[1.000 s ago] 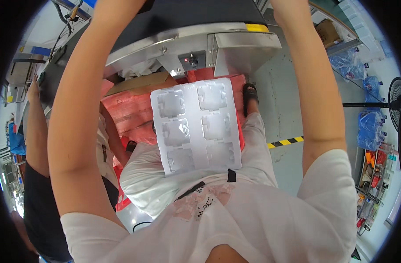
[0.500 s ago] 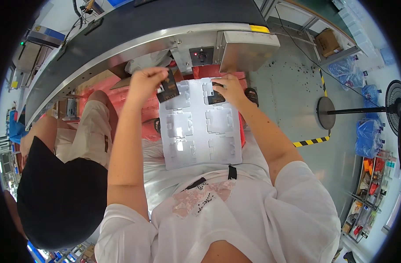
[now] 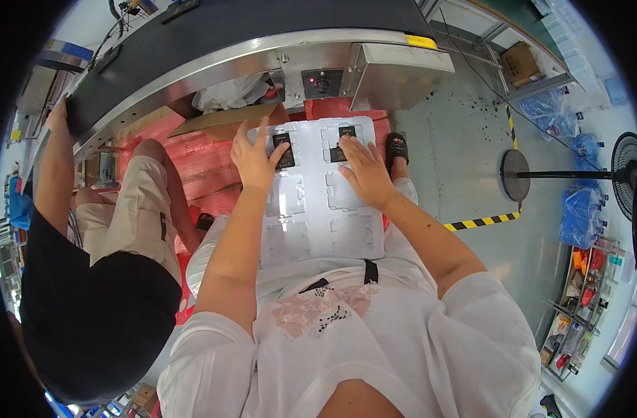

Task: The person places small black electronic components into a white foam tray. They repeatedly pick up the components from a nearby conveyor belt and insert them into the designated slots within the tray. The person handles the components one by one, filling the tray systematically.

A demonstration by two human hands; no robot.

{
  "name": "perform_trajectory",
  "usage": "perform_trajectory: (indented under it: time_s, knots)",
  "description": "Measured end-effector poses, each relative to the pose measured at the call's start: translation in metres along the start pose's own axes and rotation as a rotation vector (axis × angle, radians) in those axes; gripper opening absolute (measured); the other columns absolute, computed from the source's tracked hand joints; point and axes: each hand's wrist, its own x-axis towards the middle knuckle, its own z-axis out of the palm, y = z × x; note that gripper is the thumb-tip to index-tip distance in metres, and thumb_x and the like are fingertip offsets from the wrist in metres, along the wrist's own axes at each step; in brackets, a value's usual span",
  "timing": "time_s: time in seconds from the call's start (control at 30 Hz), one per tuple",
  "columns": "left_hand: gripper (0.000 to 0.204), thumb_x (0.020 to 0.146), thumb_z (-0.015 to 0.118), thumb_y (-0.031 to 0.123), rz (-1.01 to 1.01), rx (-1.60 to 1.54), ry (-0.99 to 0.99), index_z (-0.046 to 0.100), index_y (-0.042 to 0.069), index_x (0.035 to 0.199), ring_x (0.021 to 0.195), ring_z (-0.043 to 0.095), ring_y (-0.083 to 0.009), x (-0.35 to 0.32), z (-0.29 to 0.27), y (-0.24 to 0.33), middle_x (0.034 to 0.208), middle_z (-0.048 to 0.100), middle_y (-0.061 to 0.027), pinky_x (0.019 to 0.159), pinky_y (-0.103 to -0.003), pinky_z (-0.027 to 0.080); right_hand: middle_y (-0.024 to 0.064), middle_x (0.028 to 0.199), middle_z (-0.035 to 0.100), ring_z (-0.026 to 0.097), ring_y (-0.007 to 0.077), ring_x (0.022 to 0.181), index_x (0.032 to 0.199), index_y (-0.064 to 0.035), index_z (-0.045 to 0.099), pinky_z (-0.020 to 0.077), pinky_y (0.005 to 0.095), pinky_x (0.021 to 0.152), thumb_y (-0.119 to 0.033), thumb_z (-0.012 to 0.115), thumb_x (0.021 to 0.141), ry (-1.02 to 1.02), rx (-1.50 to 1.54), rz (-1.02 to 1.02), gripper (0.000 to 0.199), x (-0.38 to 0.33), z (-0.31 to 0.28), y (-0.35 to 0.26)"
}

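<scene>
A translucent white plastic tray (image 3: 317, 209) with several moulded pockets lies across my lap. In its far left pocket is a flat black rectangular piece (image 3: 283, 148) that looks like a phone battery. My left hand (image 3: 254, 161) is open over that pocket, fingers spread, with the thumb at the piece's edge. A second black piece (image 3: 347, 132) sits in the far right pocket, partly hidden under my right hand (image 3: 366, 173). That hand is open too, its fingers stretched out and laid over the piece. The nearer pockets hold nothing visible.
Beyond the tray runs a black conveyor belt (image 3: 262, 28) with a metal box (image 3: 402, 76) on its frame. A co-worker in a black shirt (image 3: 99, 313) sits close on my left. A cardboard flap (image 3: 228, 120) lies under the conveyor; a pedestal fan (image 3: 621, 167) stands right.
My left hand has lowered its black piece into the far left pocket and let go. The right hand's fingers have flattened over the other piece. The co-worker's arm now reaches to the conveyor.
</scene>
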Motion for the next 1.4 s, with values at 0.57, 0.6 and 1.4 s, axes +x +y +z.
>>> perform_trajectory:
  time_s: [0.57,0.6,1.4]
  knots:
    - [0.051,0.077,0.071,0.022,-0.341,-0.544,0.013,0.051,-0.005,0.114,0.093,0.056,-0.0204,0.021,-0.033,-0.015,0.102,0.058,-0.0152,0.080,-0.030,0.045,0.0153,0.081,0.058,0.055,0.0353,0.076,0.094,0.0027,0.057,0.0445,0.0421,0.071,-0.028,0.060,0.082,1.301,-0.321,0.261,0.033,0.270,-0.208,0.024]
    - [0.034,0.080,0.067,0.016,-0.347,-0.737,0.068,0.058,-0.004,0.106,0.082,0.057,-0.0133,0.050,-0.067,0.023,0.092,0.061,-0.0092,0.073,-0.025,0.046,0.0166,0.091,0.058,0.054,0.0340,0.086,0.098,0.0029,0.057,0.0433,0.0415,0.076,-0.033,0.061,0.081,1.127,-0.312,0.576,0.040,0.286,-0.208,0.058]
    - [0.033,0.074,0.063,0.016,0.772,0.184,-0.016,0.061,0.011,0.106,0.088,0.058,-0.0344,0.277,-0.129,0.160,0.091,0.063,-0.0163,0.078,-0.041,0.046,0.0134,0.095,0.060,0.056,0.0262,0.089,0.106,-0.0062,0.055,0.0427,0.0362,0.077,-0.010,0.063,0.077,-0.215,0.503,0.205,0.030,-0.009,-0.030,-0.002]
